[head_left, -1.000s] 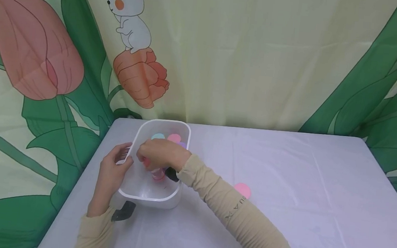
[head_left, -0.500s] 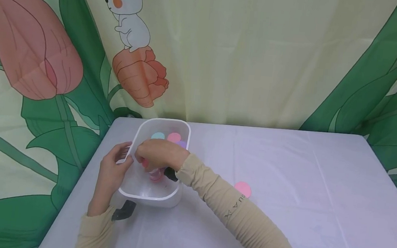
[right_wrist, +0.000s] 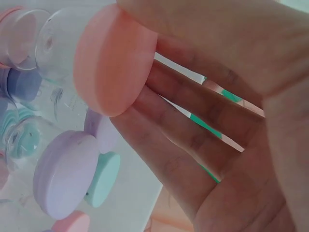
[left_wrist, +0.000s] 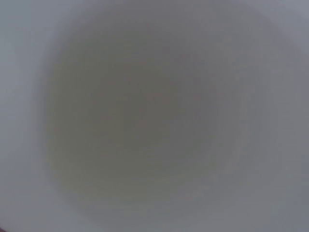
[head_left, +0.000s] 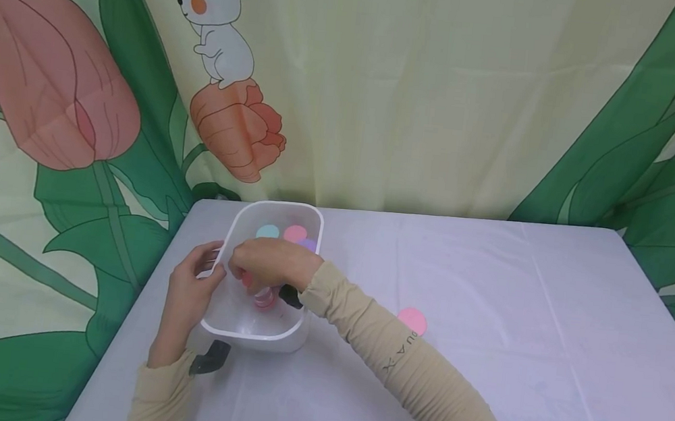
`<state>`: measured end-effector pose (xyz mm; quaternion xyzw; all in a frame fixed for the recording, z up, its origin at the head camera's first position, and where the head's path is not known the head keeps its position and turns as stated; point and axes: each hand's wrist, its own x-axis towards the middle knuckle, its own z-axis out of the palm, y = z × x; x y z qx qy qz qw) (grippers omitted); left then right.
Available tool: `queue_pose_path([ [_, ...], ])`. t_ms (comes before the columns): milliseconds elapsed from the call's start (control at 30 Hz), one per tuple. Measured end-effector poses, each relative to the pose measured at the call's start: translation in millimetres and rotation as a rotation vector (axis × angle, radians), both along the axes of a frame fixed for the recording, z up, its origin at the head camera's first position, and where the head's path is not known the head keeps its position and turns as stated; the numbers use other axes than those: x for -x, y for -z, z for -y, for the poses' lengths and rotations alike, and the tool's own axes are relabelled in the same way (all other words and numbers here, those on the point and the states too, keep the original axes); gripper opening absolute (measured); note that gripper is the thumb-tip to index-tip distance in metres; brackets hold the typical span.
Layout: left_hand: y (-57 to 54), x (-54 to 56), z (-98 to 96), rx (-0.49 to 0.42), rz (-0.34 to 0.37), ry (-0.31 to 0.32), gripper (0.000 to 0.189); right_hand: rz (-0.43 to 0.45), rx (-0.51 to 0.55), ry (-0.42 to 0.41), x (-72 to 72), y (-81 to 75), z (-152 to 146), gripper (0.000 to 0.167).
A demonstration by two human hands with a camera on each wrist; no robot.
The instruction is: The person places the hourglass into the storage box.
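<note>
My right hand [head_left: 271,265] reaches into a white plastic bin [head_left: 252,336]. In the right wrist view, its thumb and fingertips pinch the coral lid [right_wrist: 113,63] of a small clear jar [right_wrist: 60,48]. Other clear jars crowd beside it in the bin, one with a lilac lid [right_wrist: 65,176] and another with a mint lid [right_wrist: 104,179]. My left hand [head_left: 191,291] rests against the bin's left side, its thumb tip at the rim and its fingers along the outer wall. The left wrist view is only a grey blur.
On the white-covered table [head_left: 489,286] lies a round pink piece [head_left: 412,320], partly behind the right sleeve [head_left: 403,352]. A curtain [head_left: 422,96] printed with tulips and a rabbit hangs behind the table's back edge.
</note>
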<state>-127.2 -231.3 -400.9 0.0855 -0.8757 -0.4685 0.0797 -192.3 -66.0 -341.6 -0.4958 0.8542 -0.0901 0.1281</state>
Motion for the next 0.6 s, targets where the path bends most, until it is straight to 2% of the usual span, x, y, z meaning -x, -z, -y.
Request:
queue_pose_path([
  [333, -0.3, -0.2, -0.6, -0.002, 0.002, -0.005, 0.045, 0.003, -0.022, 0.011, -0.7, -0.3, -0.6, 0.024],
  [600, 0.7, -0.1, 0.6, -0.004, 0.003, -0.005, 0.046, -0.011, -0.035, -0.013, -1.2, -1.7, -3.5, 0.026],
])
